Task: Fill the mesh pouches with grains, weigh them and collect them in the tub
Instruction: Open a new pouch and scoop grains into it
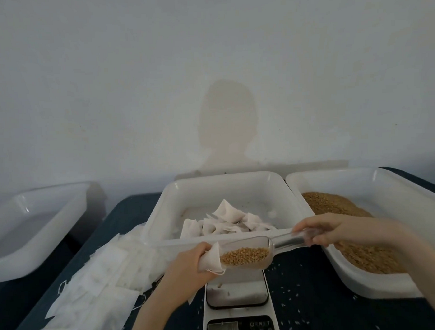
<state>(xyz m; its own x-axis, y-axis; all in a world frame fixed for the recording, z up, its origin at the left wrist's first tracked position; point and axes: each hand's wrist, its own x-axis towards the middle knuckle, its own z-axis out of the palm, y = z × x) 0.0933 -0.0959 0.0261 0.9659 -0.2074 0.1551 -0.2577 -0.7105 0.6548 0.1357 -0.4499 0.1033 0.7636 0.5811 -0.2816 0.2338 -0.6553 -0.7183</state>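
Nearest, below both hands, sits the scale (237,309), loose grains scattered on the dark table (307,290) around it. Left of the left hand lies a heap of empty pouches (97,280). The left hand (190,267) grips a mesh pouch (211,260); the right hand (337,231) pinches the handle of a clear scoop (254,255) holding grains, its mouth at the pouch opening. Beyond the hands, the tub (227,184) holds filled pouches (228,220); under the right hand, a tray (360,179) of grain (362,253); far left, another tray (28,220).

dim, hazy | person's shadow on wall (227,125) | soft focus | wide-angle bending at edges
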